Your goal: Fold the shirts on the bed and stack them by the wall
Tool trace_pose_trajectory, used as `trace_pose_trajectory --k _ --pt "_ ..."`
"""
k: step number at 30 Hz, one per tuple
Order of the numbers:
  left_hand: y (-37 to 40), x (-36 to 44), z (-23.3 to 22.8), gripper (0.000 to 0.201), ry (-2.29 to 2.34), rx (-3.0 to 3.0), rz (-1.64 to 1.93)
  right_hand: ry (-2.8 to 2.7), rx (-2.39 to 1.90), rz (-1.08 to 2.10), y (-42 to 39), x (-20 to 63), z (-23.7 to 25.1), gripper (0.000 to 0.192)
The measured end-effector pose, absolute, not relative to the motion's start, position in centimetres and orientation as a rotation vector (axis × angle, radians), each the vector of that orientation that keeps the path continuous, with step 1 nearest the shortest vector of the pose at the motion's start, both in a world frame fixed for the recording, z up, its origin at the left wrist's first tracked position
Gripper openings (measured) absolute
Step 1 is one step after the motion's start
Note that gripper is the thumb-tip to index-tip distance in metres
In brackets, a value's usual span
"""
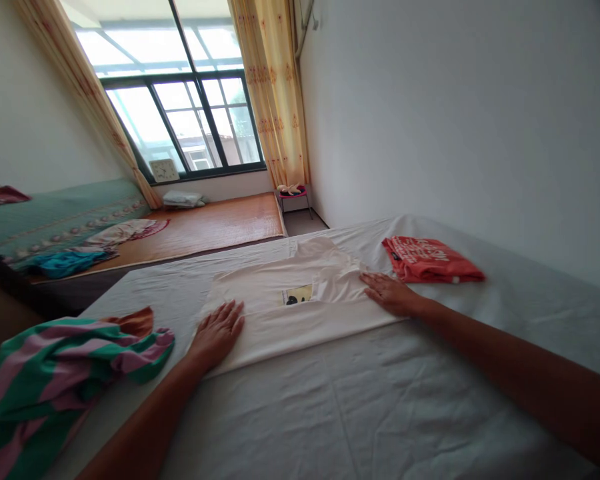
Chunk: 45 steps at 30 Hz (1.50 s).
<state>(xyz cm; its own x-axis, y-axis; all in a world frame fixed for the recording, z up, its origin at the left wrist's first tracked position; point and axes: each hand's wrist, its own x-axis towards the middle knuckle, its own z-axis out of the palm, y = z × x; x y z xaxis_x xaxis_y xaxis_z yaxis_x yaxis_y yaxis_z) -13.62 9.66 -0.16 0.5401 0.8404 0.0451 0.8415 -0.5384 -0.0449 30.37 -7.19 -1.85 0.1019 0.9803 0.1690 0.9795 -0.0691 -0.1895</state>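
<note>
Daylight from the window, wide-angle warp

Bright daylight is pouring through the window [180, 100], blowing out its upper panes. The white bed sheet [330, 400] is glowing evenly, with soft shadows. Walls and curtains are leaning at the edges; the nearest corners are blurring slightly.

There's the cream shirt [300, 303], folded into a flat, broad rectangle and lying smooth on the white bed sheet [360, 400]. A small yellow patch with dark marks shows near its middle, one edge runs straight along its near side, and both ends are pinned flat.
</note>
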Motion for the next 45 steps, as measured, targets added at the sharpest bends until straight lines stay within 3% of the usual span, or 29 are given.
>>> trace_pose_trajectory --k 4,10,18,22,28,32,35,38,40,43,45 --pt "9.4 -10.1 1.7 0.047 -1.320 -2.815 -0.100 -1.787 -2.096 -0.066 -4.7 31.0 0.1 0.041" --pt "7.8 0.8 3.1 0.045 -1.217 -3.189 -0.287 -1.522 -2.245 0.119 -2.1 29.5 1.0 0.047" --pt "8.7 8.6 0.2 0.053 -1.348 -3.133 -0.607 -1.459 -1.691 0.151 -2.4 30.1 -0.5 0.018" --pt "9.8 8.9 -0.7 0.049 -1.390 -3.144 -0.833 -1.342 -1.598 0.366 -2.0 30.0 -0.6 0.024" --pt "10.5 8.2 -0.9 0.057 -1.658 -3.362 -1.339 -1.232 -1.632 0.375 -1.4 29.6 -0.8 0.044" --pt "10.2 7.5 0.6 0.055 -1.449 -3.627 -1.532 -1.144 -1.464 0.559 -1.9 30.1 -0.2 0.066" --pt "10.0 6.7 2.0 0.051 -1.092 -3.901 -1.349 -1.188 -1.315 0.743 -2.7 31.0 0.4 0.066" --pt "9.7 5.8 2.9 0.043 -0.834 -4.088 -0.902 -1.369 -1.300 0.832 -3.6 32.2 0.7 0.048" --pt "9.6 5.2 3.3 0.037 -0.707 -4.133 -0.546 -1.510 -1.356 0.854 -4.0 33.0 0.6 0.037" --pt "9.6 4.4 4.1 0.033 -0.511 -4.123 -0.106 -1.677 -1.421 0.869 -4.3 33.5 0.5 0.036" --pt "9.8 4.1 4.5 0.032 -0.435 -4.138 -0.054 -1.704 -1.527 0.731 -4.2 33.4 0.6 0.038"
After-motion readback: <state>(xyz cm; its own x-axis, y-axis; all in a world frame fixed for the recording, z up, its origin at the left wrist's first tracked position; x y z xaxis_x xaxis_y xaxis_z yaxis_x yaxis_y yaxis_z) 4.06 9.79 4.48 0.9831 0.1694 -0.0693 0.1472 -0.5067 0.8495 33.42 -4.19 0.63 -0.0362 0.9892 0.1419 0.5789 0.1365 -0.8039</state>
